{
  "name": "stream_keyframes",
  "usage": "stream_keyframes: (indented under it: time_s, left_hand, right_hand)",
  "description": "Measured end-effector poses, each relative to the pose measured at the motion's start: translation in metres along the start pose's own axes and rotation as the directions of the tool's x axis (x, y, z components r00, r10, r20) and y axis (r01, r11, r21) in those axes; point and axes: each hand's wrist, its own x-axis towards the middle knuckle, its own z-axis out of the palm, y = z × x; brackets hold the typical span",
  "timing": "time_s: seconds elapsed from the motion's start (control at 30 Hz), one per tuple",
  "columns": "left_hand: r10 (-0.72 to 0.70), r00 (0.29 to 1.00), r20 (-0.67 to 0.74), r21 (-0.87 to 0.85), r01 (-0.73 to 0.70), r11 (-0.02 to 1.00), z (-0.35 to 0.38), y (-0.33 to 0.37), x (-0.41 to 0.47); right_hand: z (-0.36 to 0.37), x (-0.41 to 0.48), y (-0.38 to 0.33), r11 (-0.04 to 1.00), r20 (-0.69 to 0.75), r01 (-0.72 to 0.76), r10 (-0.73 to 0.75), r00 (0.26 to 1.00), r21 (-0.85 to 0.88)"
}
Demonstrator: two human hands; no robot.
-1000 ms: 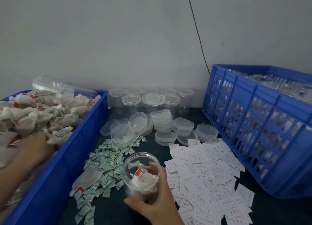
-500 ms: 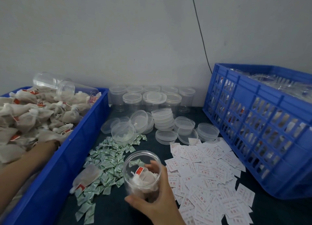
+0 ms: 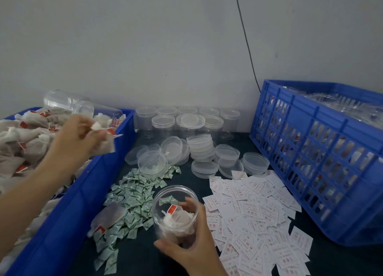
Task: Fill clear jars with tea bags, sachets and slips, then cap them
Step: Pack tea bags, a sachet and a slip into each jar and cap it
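On the right of the dark table stands a blue lattice crate [image 3: 350, 228] with clear containers in it; on the left is a blue bin [image 3: 68, 209] heaped with tea bags. Between them lie a spread of white slips [image 3: 255, 211], a scatter of green sachets [image 3: 134, 195] and loose clear lids [image 3: 200, 147].

Near the front edge, the open jar [image 3: 174, 205] is partly loaded with tea bags. The right hand [image 3: 190, 251] is wrapped round it, thumb in front and fingers behind. The left hand [image 3: 74, 141], lifted over the bin's inner rim, pinches a tea bag [image 3: 104, 145] in closed fingers; more than one, perhaps.

I'd say bag-filling is underway. Next the left hand must carry across to the jar's mouth and release, while the right steadies it.
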Motion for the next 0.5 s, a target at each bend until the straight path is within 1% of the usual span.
stream_keyframes:
  time_s: [0.07, 0.1, 0.13, 0.2, 0.27, 0.3, 0.33, 0.4, 0.43, 0.5]
  left_hand:
    - [0.032, 0.990, 0.137, -0.144, -0.012, 0.990, 0.015, 0.034, -0.021]
    - [0.060, 0.978, 0.197, -0.170, -0.026, 0.985, 0.022, 0.047, -0.031]
    - [0.094, 0.963, 0.253, -0.173, -0.051, 0.984, 0.029, 0.057, -0.040]
    - [0.119, 0.926, 0.358, -0.164, -0.064, 0.984, 0.042, 0.067, -0.057]
    - [0.087, 0.887, 0.453, -0.149, -0.020, 0.989, 0.053, 0.067, -0.070]
    - [0.053, 0.861, 0.507, -0.113, 0.005, 0.994, 0.058, 0.065, -0.075]
    - [0.028, 0.839, 0.544, -0.051, 0.000, 0.999, 0.062, 0.060, -0.079]
    - [0.030, 0.831, 0.555, 0.085, -0.093, 0.992, 0.066, 0.050, -0.086]
    - [0.036, 0.838, 0.545, 0.118, -0.119, 0.986, 0.066, 0.046, -0.089]
    - [0.021, 0.849, 0.527, 0.106, -0.090, 0.990, 0.065, 0.039, -0.096]
  right_hand:
    - [0.000, 0.000, -0.001, 1.000, -0.002, 0.006, -0.006, 1.000, 0.005]
    - [0.000, 0.000, -0.001, 1.000, -0.003, 0.008, -0.008, 1.000, 0.005]
    - [-0.001, -0.001, -0.002, 1.000, -0.001, 0.010, -0.010, 1.000, 0.009]
    - [-0.002, -0.001, -0.002, 1.000, -0.001, 0.011, -0.010, 1.000, 0.010]
    - [-0.002, 0.000, -0.002, 1.000, -0.007, 0.020, -0.020, 1.000, 0.003]
    - [-0.002, 0.000, -0.002, 1.000, -0.012, 0.028, -0.028, 1.000, -0.008]
    - [-0.002, 0.001, -0.002, 0.999, -0.020, 0.043, -0.043, 0.999, -0.017]
    - [0.000, 0.003, -0.005, 0.996, -0.024, 0.071, -0.072, 0.997, -0.050]
    - [0.000, 0.005, -0.007, 0.995, -0.030, 0.082, -0.084, 0.996, -0.056]
    - [0.001, 0.006, -0.010, 0.994, -0.026, 0.099, -0.101, 0.995, -0.054]
